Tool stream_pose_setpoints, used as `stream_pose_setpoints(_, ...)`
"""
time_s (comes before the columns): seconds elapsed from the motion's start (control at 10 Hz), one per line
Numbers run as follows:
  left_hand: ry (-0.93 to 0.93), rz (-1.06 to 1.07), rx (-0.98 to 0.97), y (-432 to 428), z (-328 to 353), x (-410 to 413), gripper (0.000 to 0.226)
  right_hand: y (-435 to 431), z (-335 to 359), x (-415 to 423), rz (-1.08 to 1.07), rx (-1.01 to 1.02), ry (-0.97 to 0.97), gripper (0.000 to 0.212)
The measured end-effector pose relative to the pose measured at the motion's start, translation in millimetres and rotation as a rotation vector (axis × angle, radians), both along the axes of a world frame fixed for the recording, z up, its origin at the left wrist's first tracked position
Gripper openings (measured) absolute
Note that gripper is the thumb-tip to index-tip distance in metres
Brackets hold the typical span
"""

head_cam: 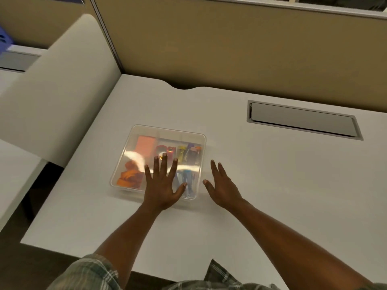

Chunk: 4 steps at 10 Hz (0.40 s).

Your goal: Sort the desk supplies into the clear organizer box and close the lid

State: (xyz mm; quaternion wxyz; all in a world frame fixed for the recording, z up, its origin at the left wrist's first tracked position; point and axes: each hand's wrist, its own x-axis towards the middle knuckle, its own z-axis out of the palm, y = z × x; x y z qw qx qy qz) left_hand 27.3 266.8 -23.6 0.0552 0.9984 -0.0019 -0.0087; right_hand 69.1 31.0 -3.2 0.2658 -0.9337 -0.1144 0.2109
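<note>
The clear organizer box point(134, 143) sits on the white desk point(251, 185) with its transparent lid on top. Through the lid I see a pink pad point(145, 144), an orange bundle point(129, 176), a red item point(162, 149) and several coloured tubes point(189, 153). My left hand point(162, 185) lies flat on the lid's near right part, fingers spread. My right hand point(223, 185) hovers just right of the box with fingers apart, holding nothing; whether it touches the desk is unclear.
A grey cable hatch point(301, 120) is set into the desk at the back right. A tan partition point(230, 42) runs along the far edge. A cream side divider point(56, 88) stands to the left. The desk's near edge lies close to my plaid shirt point(92, 273).
</note>
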Motion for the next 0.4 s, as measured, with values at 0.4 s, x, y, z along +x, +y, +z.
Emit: stream_pose_setpoints(0.4,0.006,-0.007,-0.037,8.0,15.4,10.2,0.087,-105.8,3.1,-47.5,-0.048,-0.348,0.075,0.078)
